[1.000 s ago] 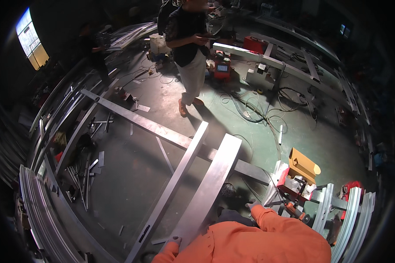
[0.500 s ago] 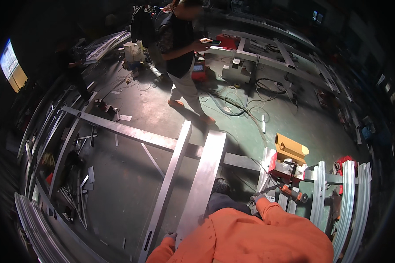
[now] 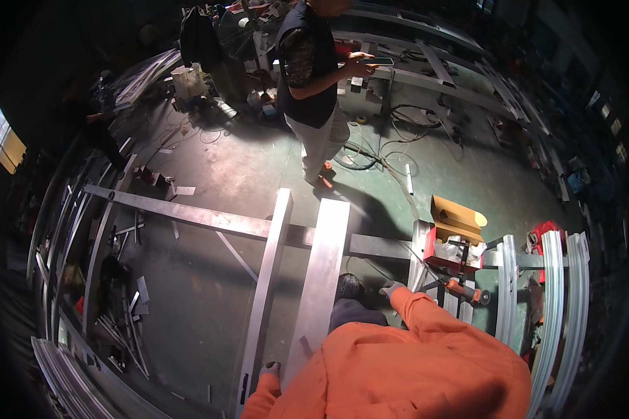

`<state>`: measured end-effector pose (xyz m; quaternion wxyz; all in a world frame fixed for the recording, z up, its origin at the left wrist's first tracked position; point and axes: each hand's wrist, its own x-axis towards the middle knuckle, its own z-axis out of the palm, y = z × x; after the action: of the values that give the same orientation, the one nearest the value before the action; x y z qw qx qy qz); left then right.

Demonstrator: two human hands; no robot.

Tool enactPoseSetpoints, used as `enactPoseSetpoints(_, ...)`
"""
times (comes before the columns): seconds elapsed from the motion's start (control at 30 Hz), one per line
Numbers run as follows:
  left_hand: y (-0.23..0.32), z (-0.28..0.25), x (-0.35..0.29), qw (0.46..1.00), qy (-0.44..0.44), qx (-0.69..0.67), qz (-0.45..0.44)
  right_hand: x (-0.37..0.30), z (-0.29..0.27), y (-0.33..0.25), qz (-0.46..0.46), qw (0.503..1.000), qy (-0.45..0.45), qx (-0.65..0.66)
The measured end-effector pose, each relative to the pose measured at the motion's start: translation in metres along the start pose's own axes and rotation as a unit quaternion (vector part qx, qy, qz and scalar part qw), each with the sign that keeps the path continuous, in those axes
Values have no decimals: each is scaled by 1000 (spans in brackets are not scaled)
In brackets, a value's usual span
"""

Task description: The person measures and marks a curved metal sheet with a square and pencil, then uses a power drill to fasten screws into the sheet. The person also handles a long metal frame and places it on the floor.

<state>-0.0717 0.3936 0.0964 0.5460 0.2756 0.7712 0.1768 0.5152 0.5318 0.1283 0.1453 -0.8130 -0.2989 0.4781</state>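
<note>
The left hand (image 3: 270,368) sits low in the view, close by the left edge of a wide, flat-faced silver metal beam (image 3: 326,258); whether its grip is clamped on that edge or only resting there, I cannot tell. The wide beam lies in front of the person, across a long silver metal crossbeam (image 3: 189,213), its far end reaching past it. Beside it, on the left, a narrower silver metal beam (image 3: 266,293) lies across the same crossbeam. The right hand (image 3: 391,288), at the end of an orange sleeve (image 3: 426,318), is to the right of a dark rounded shoe (image 3: 349,285); I cannot tell if its grip is apart or together. To its right are an orange-and-black angle grinder (image 3: 461,288) and an open red box (image 3: 437,255) with a brown cardboard flap. Beyond the beams, a co-worker in a dark vest (image 3: 311,84) holds a flat handheld device (image 3: 379,61).
</note>
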Motion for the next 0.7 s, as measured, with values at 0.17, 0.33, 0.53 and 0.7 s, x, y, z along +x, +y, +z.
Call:
enactPoseSetpoints(0.17, -15, -5, -18, 999, 6, 26, -47, 13, 24, -33, -77, 984, 44, -155)
enactPoseSetpoints(0.33, -34, 8, -32, 996, -20, 35, -78, 6, 36, -5, -104, 988, 1, -116)
enactPoseSetpoints(0.53, -52, 17, -52, 982, -71, 173, -38, -62, 1, 23, -36, 999, -33, -12)
enactPoseSetpoints(0.7, -72, 20, -31, 972, -45, 226, -34, -77, -18, 46, -3, 1000, -9, -17)
